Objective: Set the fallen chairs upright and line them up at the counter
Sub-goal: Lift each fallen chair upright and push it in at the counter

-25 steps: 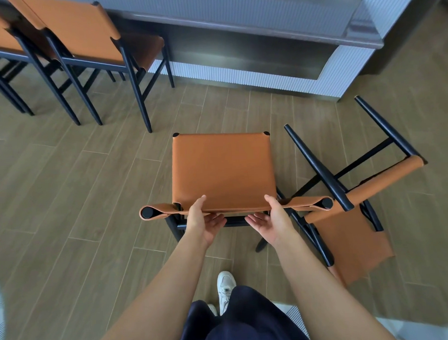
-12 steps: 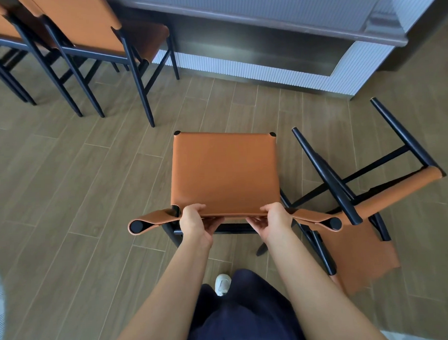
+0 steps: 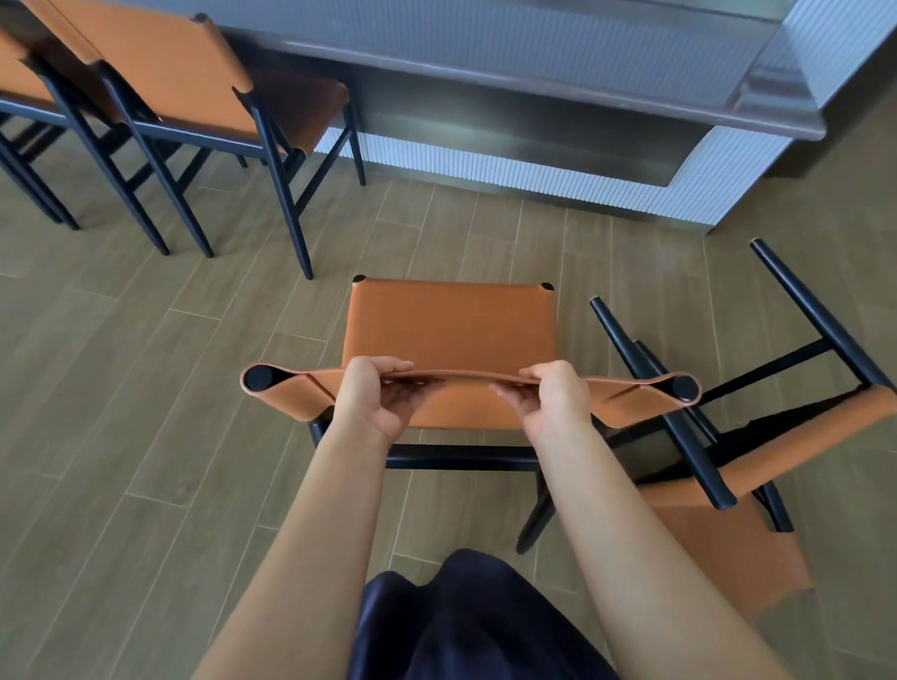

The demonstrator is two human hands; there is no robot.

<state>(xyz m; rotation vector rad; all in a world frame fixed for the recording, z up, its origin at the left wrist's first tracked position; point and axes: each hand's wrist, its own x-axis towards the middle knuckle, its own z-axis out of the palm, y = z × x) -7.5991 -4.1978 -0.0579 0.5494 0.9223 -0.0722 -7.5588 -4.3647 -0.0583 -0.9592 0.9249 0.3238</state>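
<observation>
An orange leather chair with a black frame (image 3: 448, 324) stands upright in front of me, its seat facing the counter (image 3: 528, 105). My left hand (image 3: 374, 397) and my right hand (image 3: 554, 394) both grip the top edge of its backrest, fingers curled over the leather. To the right a second orange chair (image 3: 780, 448) lies on its side on the floor, black legs pointing away and up. It touches or nearly touches the held chair's right rear leg.
Two more orange chairs (image 3: 168, 79) stand upright at the counter on the far left. The counter has a ribbed white base and a metal recess. Wooden plank floor (image 3: 130, 405) spreads open to the left of the held chair.
My hands went from touching the backrest edge with loose fingers to gripping it. The backrest has come up and toward me, and my view has risen.
</observation>
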